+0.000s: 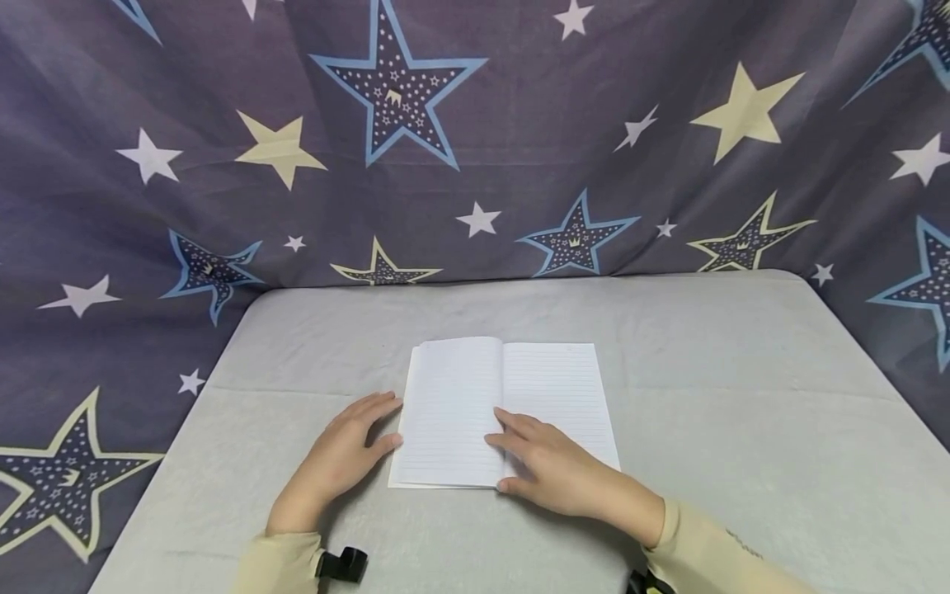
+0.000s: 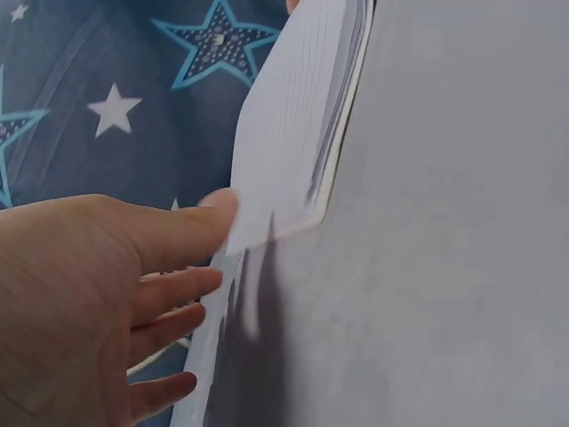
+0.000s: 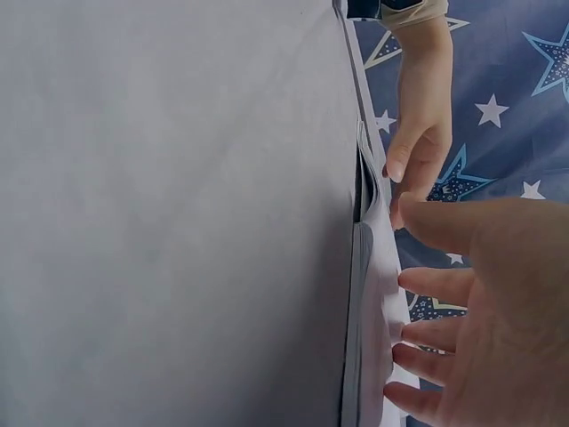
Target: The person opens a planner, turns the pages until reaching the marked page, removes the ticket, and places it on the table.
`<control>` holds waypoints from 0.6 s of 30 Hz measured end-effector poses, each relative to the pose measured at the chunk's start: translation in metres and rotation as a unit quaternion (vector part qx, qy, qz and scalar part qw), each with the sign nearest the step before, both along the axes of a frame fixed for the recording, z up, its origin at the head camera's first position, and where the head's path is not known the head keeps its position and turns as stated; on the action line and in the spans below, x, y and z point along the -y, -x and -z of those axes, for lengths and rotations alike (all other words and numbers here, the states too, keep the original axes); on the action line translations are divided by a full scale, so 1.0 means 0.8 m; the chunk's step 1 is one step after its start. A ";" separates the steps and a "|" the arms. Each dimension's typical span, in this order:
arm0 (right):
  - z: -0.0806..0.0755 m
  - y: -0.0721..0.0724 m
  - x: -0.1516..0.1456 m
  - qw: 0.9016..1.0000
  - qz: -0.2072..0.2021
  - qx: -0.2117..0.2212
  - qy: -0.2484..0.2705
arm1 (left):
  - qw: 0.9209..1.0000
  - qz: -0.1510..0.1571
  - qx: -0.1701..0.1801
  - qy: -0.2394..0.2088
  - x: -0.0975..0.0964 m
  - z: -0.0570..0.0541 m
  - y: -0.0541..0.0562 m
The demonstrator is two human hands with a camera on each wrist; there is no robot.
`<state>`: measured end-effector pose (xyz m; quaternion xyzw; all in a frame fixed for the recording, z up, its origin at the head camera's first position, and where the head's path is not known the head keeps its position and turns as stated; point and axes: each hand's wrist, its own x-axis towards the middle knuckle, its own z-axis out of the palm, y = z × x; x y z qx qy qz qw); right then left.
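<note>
An open notebook (image 1: pixel 453 412) with white lined pages lies flat on the table, its spine running away from the person. My left hand (image 1: pixel 337 458) is at the notebook's left edge, thumb and fingertips right at the page border, fingers spread loosely. Across the centre fold reaches my right hand (image 1: pixel 552 470), its fingertips resting on the pages near the spine and its thumb by the bottom edge. In the left wrist view the left thumb (image 2: pixel 218 213) overlaps the page corner. The right wrist view has the right fingers (image 3: pixel 436 285) extended along the pages.
A pale grey cloth covers the table (image 1: pixel 742 429). Behind and beside it hangs a dark curtain (image 1: pixel 519 148) printed with stars. Black straps with small devices (image 1: pixel 345 565) sit at the wrists, below beige sleeves (image 1: pixel 278 565).
</note>
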<state>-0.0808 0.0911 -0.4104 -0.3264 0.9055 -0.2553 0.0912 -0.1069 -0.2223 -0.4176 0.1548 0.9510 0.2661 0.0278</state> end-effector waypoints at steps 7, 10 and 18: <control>-0.001 0.000 -0.003 1.000 -0.011 -0.005 0.004 | 0.998 0.057 -0.003 0.003 -0.025 0.007 -0.004; -0.002 0.002 -0.008 1.000 -0.009 -0.007 0.018 | 0.998 0.068 0.005 0.011 -0.028 0.008 -0.005; -0.002 0.009 -0.051 0.997 0.014 -0.022 0.069 | 0.997 0.071 0.014 0.011 -0.025 0.007 -0.006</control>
